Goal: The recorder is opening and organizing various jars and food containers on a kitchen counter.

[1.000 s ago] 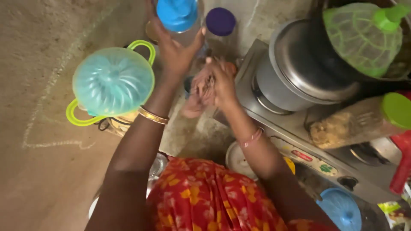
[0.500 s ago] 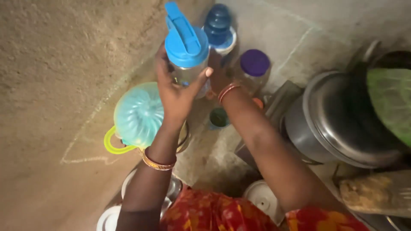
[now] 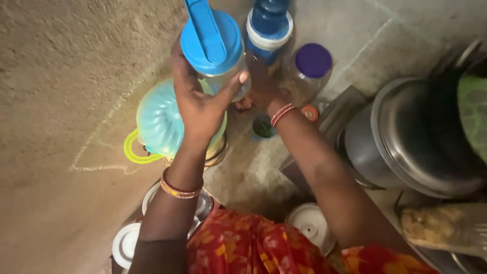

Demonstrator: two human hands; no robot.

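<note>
My left hand [image 3: 200,104] is wrapped around a clear jar with a blue flip lid [image 3: 213,43], holding it up above the floor. My right hand [image 3: 256,99] reaches down behind that jar, towards a tall bottle with a blue and white cap [image 3: 269,23] and a clear jar with a purple lid [image 3: 312,63]; its fingers are mostly hidden by the held jar. A small green-rimmed cup [image 3: 263,127] and an orange cap [image 3: 309,112] sit just below the right wrist.
A teal ribbed lid with yellow-green handles [image 3: 160,122] covers a vessel on the left. A large steel pot [image 3: 411,137] stands on a stove at the right. Round white lids [image 3: 310,226] and steel vessels lie near my body. A wall fills the left side.
The view has moved closer to the jars. My left hand keeps hold of the blue-lidded jar, and my right hand has reached further in behind it.
</note>
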